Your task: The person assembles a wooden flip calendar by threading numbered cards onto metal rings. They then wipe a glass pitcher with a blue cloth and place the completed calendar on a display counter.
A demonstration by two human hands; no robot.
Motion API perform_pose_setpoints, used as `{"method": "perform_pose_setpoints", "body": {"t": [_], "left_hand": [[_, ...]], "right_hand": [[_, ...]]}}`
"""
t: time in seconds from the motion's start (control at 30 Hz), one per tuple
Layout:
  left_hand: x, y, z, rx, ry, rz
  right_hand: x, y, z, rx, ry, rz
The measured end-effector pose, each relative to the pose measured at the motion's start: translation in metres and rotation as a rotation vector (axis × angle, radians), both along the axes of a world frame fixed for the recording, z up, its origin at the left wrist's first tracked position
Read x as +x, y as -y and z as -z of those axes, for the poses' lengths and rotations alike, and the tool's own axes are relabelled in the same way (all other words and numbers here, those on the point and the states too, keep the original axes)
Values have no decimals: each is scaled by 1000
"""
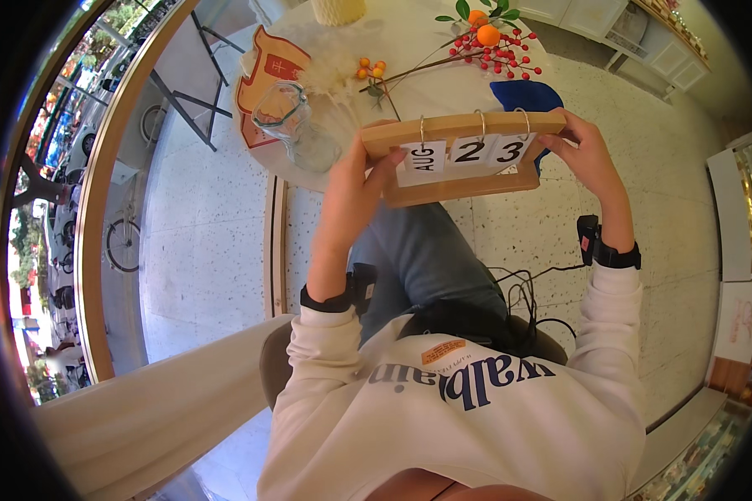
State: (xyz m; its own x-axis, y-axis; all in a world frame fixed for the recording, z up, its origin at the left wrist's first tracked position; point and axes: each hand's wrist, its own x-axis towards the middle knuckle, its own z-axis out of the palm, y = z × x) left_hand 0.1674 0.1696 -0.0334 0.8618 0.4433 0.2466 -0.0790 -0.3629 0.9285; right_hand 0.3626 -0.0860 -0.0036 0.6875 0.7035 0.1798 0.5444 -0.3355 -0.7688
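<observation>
Between my two hands is a wooden desk flip calendar, held up over the near edge of a round white table. White cards with black print hang from metal rings on its top bar. My left hand grips the frame's left end, its thumb at the edge of the leftmost card. At the right end, my right hand pinches the upper corner between thumb and fingers. A dark blue object lies just behind the calendar, partly hidden by it.
Artificial stems with red berries and oranges lie on the table. A clear glass vase, pale fluffy plumes and a red-and-tan decoration stand at its left. Black cables run beside my legs; a window is at left.
</observation>
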Motion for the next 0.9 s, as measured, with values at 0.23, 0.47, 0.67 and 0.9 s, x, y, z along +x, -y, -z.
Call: {"method": "perform_pose_setpoints", "body": {"t": [0.23, 0.47, 0.67, 0.9], "left_hand": [[-52, 5, -29, 27, 169, 43], [-97, 37, -48, -143, 407, 168], [-127, 53, -45, -257, 471, 165], [-130, 55, -19, -339, 459, 302]], "right_hand": [[-57, 23, -22, 275, 106, -59], [-125, 47, -35, 501, 80, -23], [-154, 63, -46, 470, 246, -72], [-153, 83, -29, 284, 50, -160]]}}
